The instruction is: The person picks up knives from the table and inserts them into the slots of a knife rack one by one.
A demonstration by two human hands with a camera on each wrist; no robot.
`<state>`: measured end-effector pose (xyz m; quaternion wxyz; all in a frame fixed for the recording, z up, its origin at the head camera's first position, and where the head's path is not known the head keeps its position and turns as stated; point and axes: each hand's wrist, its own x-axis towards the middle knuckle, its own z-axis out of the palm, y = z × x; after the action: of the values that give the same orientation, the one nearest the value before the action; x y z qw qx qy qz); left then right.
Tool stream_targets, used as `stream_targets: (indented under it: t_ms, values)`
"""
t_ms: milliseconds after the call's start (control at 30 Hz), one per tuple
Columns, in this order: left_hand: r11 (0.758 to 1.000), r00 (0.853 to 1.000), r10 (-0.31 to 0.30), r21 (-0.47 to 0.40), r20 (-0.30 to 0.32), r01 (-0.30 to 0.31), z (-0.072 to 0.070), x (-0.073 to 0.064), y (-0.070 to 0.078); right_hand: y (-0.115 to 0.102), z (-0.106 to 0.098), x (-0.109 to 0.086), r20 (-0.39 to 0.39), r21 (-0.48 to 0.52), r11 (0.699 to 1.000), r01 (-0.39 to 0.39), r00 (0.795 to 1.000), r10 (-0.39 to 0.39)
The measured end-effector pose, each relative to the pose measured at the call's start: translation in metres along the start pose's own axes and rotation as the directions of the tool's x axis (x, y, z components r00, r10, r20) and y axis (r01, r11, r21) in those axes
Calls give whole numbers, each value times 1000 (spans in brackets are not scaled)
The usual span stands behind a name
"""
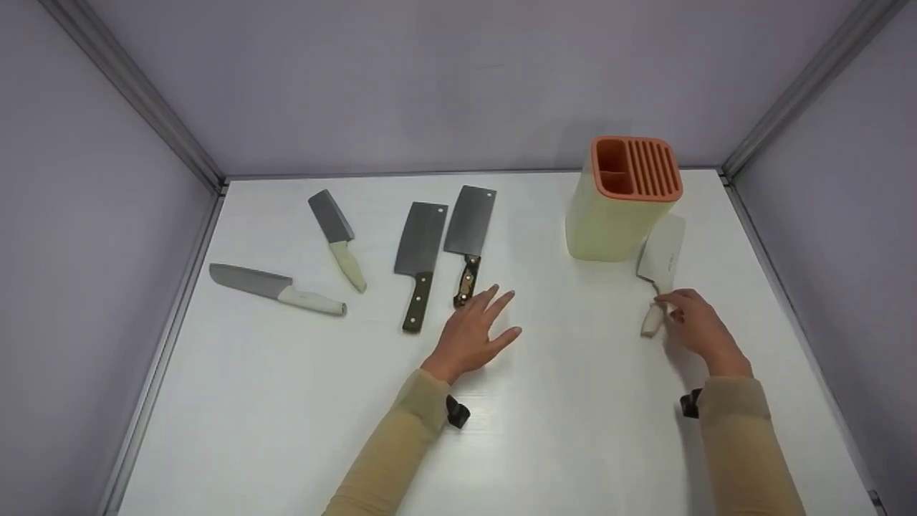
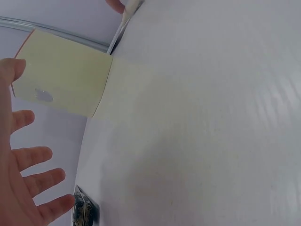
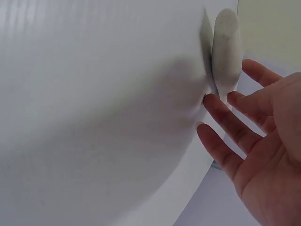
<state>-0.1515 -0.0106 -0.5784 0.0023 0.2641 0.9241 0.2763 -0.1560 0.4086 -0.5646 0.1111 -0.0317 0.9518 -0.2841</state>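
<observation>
At the right, a cleaver with a pale handle lies beside the knife block, its broad blade pointing away. My right hand has its thumb and fingertips at the neck of that handle, pinching it lightly; the other fingers hang loosely in the right wrist view. My left hand is spread over the table, fingers apart and holding nothing. Just past its fingertips is a cleaver with a dark patterned handle. The pale yellow knife block stands upright, with an orange slotted top.
Left of the patterned-handle cleaver lies a cleaver with a riveted dark handle. Further left are a small knife with a pale green handle and a white-handled knife. Walls enclose the white table at the back and sides.
</observation>
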Motion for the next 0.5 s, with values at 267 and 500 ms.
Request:
stream_targets:
  t_ms: [267,500]
  values:
    - [998,999,36,-50,38,-34,5,2,6,-14,8,7,-34,-208,971,118,991,-128]
    - [997,995,64,-43,79,-60,10,9,13,-18,21,17,-71,-344,887,306,934,-350]
